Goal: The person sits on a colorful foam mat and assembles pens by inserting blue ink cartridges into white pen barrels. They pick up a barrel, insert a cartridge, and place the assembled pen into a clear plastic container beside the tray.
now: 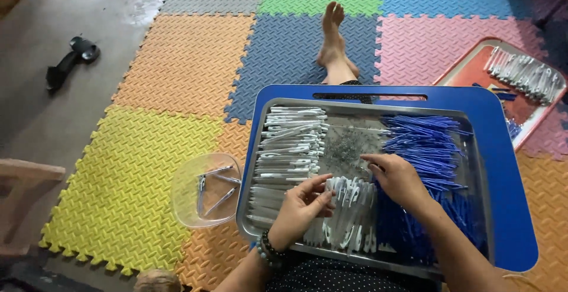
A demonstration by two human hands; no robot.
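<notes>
Head view: two hands sorting pen parts on a steel tray (251, 209).
Left hand (302, 206) curls its fingers shut on a white pen barrel (329, 192) at the near pile; right hand (395, 176) pinches together over the small springs (346, 147), though what it holds is too small to tell. Best to lift one spring cleanly and keep the barrel steady; blue refills (426, 150) lie right.
</notes>
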